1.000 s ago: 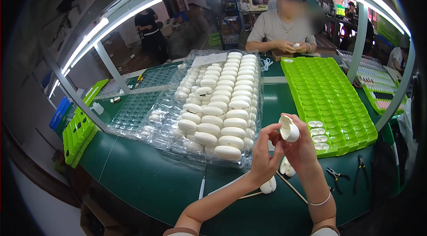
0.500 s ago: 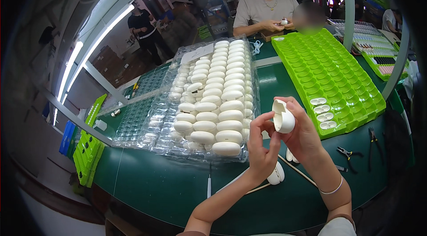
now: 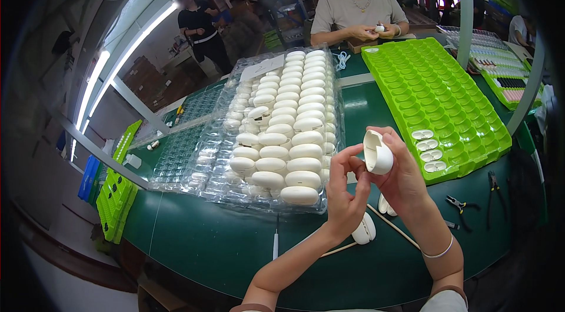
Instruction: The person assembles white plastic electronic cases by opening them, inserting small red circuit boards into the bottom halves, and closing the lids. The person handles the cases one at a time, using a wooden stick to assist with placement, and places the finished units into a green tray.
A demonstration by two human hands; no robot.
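A hollow white plastic shell [image 3: 382, 160], rounded like half of a small case, is held up over the table with its open side to the left. My right hand [image 3: 405, 178] grips it from the right, fingers curled behind. From the left, my left hand [image 3: 346, 194] has its bent fingers at the shell's rim and lower edge, pinching it. Below my hands a white oval case [image 3: 365, 231] lies on the green table, and another white piece [image 3: 385, 205] is partly hidden by my right wrist. A thin wooden stick [image 3: 395, 228] passes beneath my right forearm.
Stacked clear trays hold many white oval cases [image 3: 303, 166] at centre. A bright green tray [image 3: 447, 106] with several white inserts stands right. Pliers [image 3: 459, 206], dark-handled cutters [image 3: 493, 194] and a thin white-handled tool [image 3: 275, 246] lie on the table [image 3: 206, 241]. A co-worker [image 3: 356, 12] sits opposite.
The shell has turned slightly in my fingers and sits a little further right. The co-worker opposite has shifted slightly; the standing person at the back has an arm raised now.
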